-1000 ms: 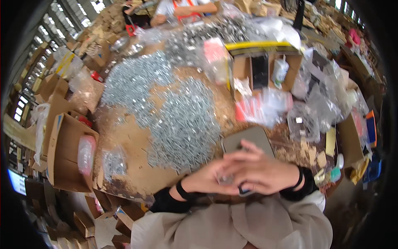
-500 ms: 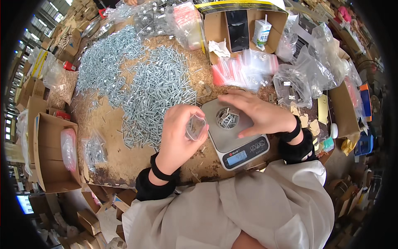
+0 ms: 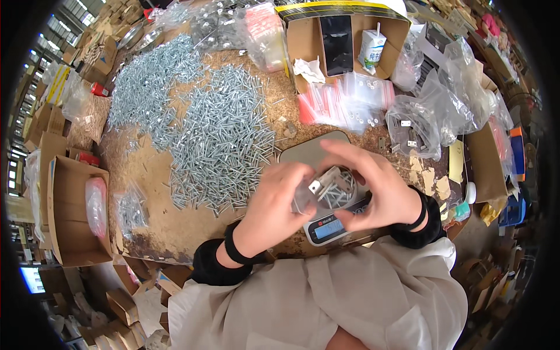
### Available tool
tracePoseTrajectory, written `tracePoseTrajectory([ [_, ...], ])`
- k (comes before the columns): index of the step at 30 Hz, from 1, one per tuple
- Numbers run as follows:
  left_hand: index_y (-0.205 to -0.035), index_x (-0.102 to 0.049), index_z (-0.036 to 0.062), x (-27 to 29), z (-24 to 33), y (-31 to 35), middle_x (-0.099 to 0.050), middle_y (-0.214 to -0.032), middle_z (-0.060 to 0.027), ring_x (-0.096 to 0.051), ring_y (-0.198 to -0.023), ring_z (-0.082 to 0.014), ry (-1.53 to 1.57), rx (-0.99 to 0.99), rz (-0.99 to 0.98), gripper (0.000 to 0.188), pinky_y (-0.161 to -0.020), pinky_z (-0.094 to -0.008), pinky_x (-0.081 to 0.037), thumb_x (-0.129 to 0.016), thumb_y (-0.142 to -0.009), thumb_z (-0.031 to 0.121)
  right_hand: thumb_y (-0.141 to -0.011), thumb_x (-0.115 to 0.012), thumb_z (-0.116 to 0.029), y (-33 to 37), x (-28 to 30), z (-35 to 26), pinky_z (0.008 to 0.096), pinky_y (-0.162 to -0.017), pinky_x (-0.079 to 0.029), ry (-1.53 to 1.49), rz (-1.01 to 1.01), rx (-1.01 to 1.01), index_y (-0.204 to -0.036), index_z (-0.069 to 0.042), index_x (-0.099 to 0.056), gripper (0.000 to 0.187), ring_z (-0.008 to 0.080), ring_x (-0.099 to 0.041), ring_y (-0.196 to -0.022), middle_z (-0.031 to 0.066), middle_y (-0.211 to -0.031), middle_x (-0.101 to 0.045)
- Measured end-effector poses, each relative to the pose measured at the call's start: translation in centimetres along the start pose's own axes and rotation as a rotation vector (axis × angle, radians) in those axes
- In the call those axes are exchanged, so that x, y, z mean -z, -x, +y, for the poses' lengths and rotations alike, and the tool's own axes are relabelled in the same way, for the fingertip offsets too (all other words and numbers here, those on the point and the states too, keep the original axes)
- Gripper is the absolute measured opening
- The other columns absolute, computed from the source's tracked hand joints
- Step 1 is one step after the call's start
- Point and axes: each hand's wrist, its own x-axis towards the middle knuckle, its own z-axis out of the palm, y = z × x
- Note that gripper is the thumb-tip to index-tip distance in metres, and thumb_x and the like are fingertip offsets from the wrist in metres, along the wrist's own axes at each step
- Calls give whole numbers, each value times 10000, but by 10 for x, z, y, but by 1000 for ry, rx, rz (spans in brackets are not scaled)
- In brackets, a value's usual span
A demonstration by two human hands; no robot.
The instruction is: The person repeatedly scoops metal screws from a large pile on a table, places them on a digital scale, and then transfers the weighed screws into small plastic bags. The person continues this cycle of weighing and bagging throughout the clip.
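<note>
Left hand (image 3: 271, 201): curled around clear cup (image 3: 303, 199). Right hand (image 3: 382, 191): thumb and fingers curved around second clear cup (image 3: 352, 202), containing screws (image 3: 334, 199) and small metal fittings (image 3: 331, 179); both cups close together over digital scale (image 3: 309, 149). On table (image 3: 160, 230), left of scale: heaped loose screws (image 3: 220, 140). Beyond scale: red-and-clear plastic bags (image 3: 344, 104). Far left: open cardboard box (image 3: 69, 195).

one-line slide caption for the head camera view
Left hand holding a clear cup beside a second cup of screws within the right hand's curl, over a digital scale.
</note>
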Motion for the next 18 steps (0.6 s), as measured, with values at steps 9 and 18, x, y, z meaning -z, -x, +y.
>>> tracePoseTrajectory([
  [9,-1274,-519,1,-24,18,-5,-669,-1130,-132,-666,-1058,-248,766,137,-243,582,-912,-366,-513,-808,-780,107,-667,-750,-366,1,0,-18,386,-599,-525,243,30,155,-1383,5,-505,843,306,-664,-668,102,-820,-665],
  [18,-1257,-528,19,-25,16,-4,-644,-1144,-80,-636,-1063,-178,832,125,-290,531,-907,-342,-507,-795,-803,91,-798,-698,-524,6,-3,-7,370,-630,-510,71,6,87,-1380,31,-494,830,289,-660,-669,96,-800,-660],
])
